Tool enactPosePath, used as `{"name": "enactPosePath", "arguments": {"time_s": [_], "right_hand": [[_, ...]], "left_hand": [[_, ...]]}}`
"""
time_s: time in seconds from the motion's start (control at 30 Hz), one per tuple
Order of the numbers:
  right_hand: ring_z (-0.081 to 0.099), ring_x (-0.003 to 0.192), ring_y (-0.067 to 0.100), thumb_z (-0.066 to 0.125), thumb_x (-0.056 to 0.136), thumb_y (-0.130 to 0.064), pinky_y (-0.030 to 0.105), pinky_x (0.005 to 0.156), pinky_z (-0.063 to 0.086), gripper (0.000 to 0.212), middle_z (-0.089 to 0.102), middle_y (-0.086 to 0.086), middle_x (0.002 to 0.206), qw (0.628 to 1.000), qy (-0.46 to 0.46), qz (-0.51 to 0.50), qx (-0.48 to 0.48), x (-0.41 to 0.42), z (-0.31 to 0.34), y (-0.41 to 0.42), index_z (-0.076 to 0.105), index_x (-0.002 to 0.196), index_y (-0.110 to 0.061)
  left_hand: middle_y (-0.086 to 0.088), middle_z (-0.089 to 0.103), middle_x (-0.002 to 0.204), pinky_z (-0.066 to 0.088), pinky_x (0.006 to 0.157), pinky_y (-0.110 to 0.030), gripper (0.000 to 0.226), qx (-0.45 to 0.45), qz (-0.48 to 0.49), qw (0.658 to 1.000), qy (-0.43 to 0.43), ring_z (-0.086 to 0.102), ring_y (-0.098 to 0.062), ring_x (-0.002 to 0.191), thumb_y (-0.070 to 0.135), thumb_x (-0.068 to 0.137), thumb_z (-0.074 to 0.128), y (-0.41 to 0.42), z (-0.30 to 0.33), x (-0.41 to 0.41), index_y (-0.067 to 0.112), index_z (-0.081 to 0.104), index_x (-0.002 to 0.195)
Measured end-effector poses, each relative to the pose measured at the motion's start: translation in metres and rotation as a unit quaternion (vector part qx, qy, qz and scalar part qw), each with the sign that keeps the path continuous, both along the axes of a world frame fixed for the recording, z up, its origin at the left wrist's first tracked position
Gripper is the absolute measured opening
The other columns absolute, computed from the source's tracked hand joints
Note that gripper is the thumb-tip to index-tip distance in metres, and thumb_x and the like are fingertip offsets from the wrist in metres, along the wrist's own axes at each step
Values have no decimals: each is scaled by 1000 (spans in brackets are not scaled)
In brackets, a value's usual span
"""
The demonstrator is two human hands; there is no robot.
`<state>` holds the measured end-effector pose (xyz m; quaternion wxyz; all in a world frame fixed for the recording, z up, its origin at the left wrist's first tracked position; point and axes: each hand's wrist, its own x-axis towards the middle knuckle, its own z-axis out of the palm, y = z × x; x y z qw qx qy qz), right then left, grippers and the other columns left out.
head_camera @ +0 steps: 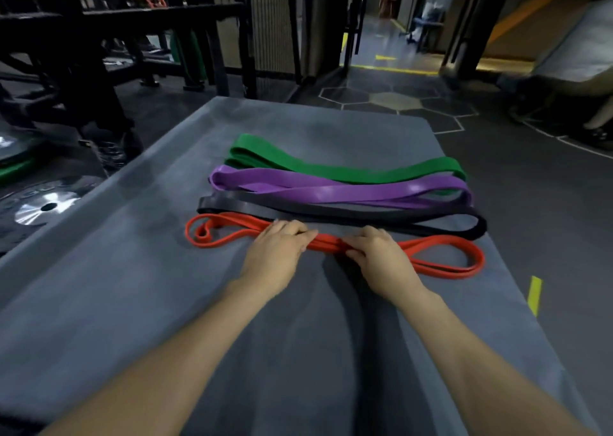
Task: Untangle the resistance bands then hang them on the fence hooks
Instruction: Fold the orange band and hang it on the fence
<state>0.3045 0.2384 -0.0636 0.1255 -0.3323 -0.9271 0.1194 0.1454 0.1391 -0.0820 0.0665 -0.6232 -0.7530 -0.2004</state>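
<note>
**Four band colours on a grey pad**

The flat rubber green band (345,166) is plain mid-green; the glossy purple band (331,188) is violet with pale highlights; the flat black band (348,218) is matt black; the thin red band (441,253) is orange-red; the padded bench (132,269) is mottled grey; the floor (391,100) shows dark hexagon tiles, white-lined, with yellow stripes.

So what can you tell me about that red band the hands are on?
The red resistance band is the thinnest of the four and looks like smooth rubber. It lies folded on the grey mat, nearest the person, beside the black band. Loops splay open at both ends, the left one twisted. Its strands bunch at the middle, where the left hand and right hand grip it.
</note>
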Motion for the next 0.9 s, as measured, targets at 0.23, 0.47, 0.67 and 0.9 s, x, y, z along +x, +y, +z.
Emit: {"name": "enactPosePath", "arguments": {"time_s": [0.23, 0.47, 0.67, 0.9], "right_hand": [[52, 91, 35, 54, 88, -7, 43, 75, 48, 29, 61, 11, 99, 998, 45, -2, 38, -2, -2, -3, 70, 109, -18], [44, 108, 28, 46, 93, -9, 38, 89, 42, 34, 53, 8, 118, 1000, 0, -6, 16, -7, 2, 0, 57, 125, -14], [44, 106, 25, 49, 92, -10, 38, 82, 44, 35, 53, 5, 110, 1000, 18, -7, 8, -6, 2, 1, 59, 123, -21], [46, 106, 22, 53, 90, -9, 36, 84, 45, 31, 56, 2, 110, 999, 49, -9, -16, -4, 5, 0, 66, 115, -21]], "left_hand": [[3, 62, 100, 42, 88, -30, 23, -1, 19, 999, -27, 56, -21, 97, 23, 92, 54, 4, 2, -5, 23, 70, 109], [7, 66, 104, 44, 88, -31, 37, -30, 17, 998, -59, 57, -16, 103, 21, 82, 67, 13, 23, -12, 27, 60, 118], [14, 57, 92, 36, 70, -24, 18, -119, -8, 992, -38, 57, -7, 88, 31, 80, 69, 20, 41, -23, 32, 67, 98], [15, 56, 103, 44, 87, -32, 32, -179, -17, 982, -64, 62, -11, 90, 30, 75, 74, 28, 48, -28, 31, 65, 105]]}}
